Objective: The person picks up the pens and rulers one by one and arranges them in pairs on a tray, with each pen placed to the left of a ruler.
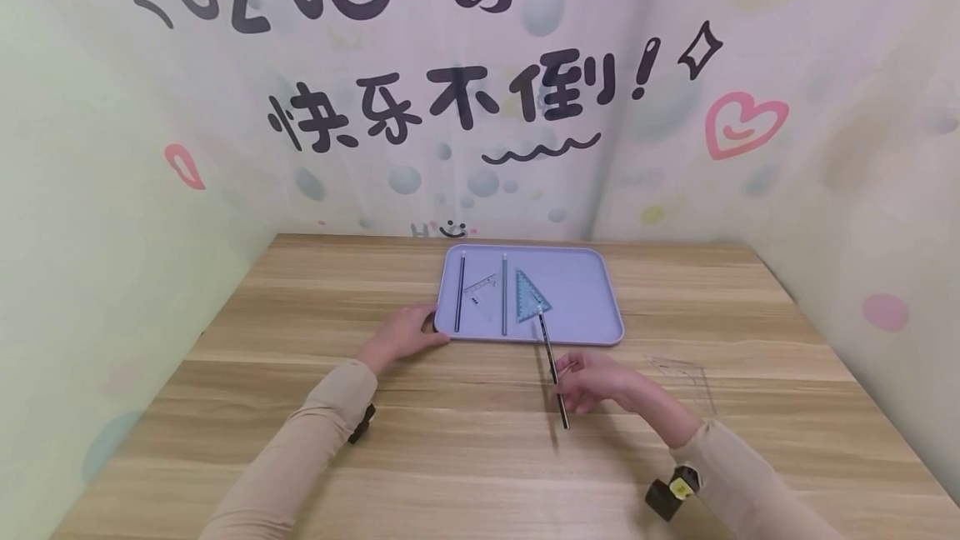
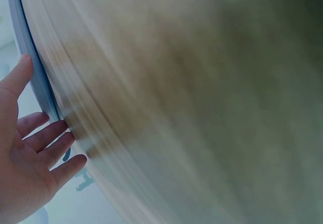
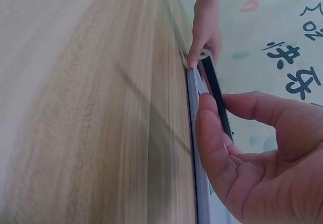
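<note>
My right hand (image 1: pixel 596 377) pinches a dark pencil (image 1: pixel 550 348) between thumb and fingers, just in front of the lavender tray (image 1: pixel 581 290). Its far end overlaps the blue set square (image 1: pixel 529 297) in the head view. In the right wrist view the pencil (image 3: pixel 214 85) is tilted above the table. My left hand (image 1: pixel 405 333) touches the tray's front left corner; the left wrist view shows its fingers spread along the tray edge (image 2: pixel 43 82). From left to right, the tray also bears a dark pencil (image 1: pixel 460 294), a clear set square (image 1: pixel 483 292) and a grey-green pencil (image 1: pixel 505 294).
Right of my right hand, a clear set square (image 1: pixel 703 386) lies on the wooden table (image 1: pixel 360 282), partly behind the forearm. Behind the table hangs a printed curtain (image 1: pixel 375 198) with black lettering.
</note>
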### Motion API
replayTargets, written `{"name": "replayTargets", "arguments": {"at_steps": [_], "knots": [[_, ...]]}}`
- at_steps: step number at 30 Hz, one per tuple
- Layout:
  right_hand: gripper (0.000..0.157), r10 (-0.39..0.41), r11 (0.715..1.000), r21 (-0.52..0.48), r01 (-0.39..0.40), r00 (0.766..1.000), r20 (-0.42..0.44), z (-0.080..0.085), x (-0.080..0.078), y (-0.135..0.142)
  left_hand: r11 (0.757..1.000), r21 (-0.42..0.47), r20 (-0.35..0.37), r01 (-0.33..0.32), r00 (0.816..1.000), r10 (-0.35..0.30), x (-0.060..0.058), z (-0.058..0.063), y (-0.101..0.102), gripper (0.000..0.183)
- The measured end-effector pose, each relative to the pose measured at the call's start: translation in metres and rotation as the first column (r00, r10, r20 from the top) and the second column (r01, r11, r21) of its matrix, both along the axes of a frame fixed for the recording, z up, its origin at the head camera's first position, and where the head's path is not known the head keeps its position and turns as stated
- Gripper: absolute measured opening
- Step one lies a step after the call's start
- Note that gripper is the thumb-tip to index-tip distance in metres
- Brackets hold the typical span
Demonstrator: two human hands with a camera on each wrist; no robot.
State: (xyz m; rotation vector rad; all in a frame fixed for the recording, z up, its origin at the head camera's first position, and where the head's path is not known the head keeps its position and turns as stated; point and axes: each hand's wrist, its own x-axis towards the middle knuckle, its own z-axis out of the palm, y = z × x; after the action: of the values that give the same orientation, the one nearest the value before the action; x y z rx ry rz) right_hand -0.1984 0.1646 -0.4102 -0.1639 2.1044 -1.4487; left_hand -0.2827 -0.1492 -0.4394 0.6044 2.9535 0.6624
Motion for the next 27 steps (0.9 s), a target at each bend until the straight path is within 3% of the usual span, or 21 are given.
{"name": "replayTargets", "arguments": {"at_steps": [27], "knots": [[0.032,-0.077,0.997,-0.004,0.076,0.997,-0.020,0.001,-0.021,0.010,1.000,-0.008,0.007,-0.009,1.000,0.009,0.001,0.001,0.000,0.063]]}}
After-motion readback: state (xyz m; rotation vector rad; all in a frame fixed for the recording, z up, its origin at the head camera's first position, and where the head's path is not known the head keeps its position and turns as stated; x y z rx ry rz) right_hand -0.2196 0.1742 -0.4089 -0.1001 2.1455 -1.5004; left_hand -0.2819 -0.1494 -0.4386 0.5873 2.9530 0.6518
